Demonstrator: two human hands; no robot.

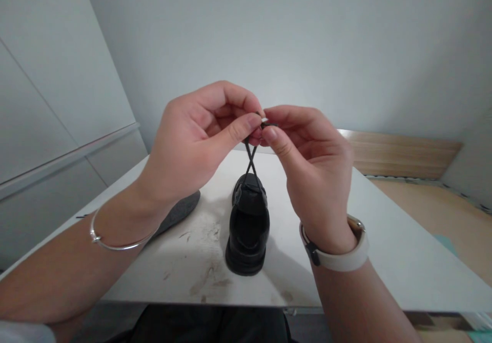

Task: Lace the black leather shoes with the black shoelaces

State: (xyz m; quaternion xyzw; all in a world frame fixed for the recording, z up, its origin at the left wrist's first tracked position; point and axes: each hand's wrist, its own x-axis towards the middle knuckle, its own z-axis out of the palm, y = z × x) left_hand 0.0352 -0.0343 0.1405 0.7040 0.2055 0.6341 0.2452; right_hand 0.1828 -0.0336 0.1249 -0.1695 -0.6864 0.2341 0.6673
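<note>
A black shoe (249, 230) stands upright on the white table, its heel toward me. Two dark shoelaces (251, 161) rise from it and cross above its tongue. My left hand (207, 133) pinches the laces between thumb and forefinger, high over the shoe. Right beside it, the thumb and forefinger of my right hand (313, 153) are also closed on the laces, and the fingertips of both hands nearly touch. A small pale bit shows between the fingertips; I cannot make out what it is.
Partly behind my left wrist lies a dark grey felt-like piece (180, 212). Brown smudges mark the white table (172, 281) near its front edge. A wall rises behind, white cabinet panels (49, 92) stand at left, and a wooden board (403, 153) is at right.
</note>
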